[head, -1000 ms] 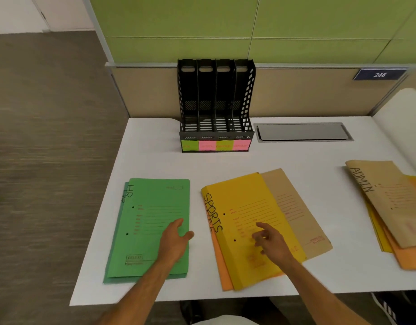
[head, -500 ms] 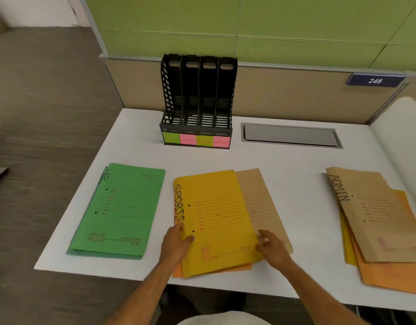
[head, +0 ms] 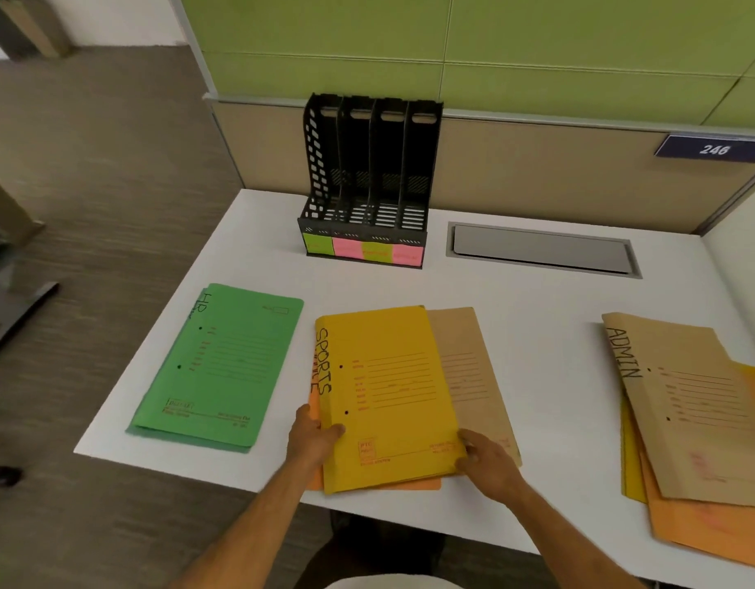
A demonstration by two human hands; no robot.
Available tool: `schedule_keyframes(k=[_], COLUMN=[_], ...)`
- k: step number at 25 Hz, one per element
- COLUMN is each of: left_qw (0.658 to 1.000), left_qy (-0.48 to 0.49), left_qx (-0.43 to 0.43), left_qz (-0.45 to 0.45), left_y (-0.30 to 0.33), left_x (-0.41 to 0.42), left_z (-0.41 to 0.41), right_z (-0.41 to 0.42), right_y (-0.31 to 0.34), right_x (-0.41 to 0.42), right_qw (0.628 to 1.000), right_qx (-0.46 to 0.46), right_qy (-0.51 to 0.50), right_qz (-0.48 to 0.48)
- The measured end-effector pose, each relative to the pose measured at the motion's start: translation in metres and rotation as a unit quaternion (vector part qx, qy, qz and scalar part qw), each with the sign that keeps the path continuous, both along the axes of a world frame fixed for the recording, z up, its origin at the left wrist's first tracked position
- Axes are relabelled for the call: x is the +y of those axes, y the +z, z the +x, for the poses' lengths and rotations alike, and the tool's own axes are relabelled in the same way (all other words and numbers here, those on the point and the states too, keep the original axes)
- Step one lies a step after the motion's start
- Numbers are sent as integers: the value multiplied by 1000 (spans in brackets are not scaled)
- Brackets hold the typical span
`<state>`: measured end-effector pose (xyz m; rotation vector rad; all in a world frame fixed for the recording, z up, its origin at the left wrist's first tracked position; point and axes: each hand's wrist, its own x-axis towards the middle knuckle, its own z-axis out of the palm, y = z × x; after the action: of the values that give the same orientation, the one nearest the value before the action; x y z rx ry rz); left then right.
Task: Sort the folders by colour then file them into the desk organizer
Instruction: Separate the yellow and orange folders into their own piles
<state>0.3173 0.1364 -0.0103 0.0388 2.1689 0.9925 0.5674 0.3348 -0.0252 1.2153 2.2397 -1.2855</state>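
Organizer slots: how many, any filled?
4, side by side in the black desk organizer at the back of the desk. All look empty; sticky labels front each: green, pink, green, pink, left to right.

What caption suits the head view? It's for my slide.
Both hands grip the yellow SPORTS folder before an empty desk organizer.
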Motion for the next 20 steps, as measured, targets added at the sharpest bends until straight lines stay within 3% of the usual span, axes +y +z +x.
schedule_keyframes(k=[3,10,20], left_qw=[996,986,992], left_qy=[64,57,35], left_qx=[-61,-121,-14], left_qz=[34,104,124], left_y=[1,3,10], left_x=[6,11,-19], left_z=[5,-2,-61], right_z=[6,8,-5], right_y=[-2,-1,-1], right_x=[3,0,-15], right_qw=[999,998,999], right_qx=[2,21,5], right_qy=[35,67,-29], right_qz=[-7,-1,44])
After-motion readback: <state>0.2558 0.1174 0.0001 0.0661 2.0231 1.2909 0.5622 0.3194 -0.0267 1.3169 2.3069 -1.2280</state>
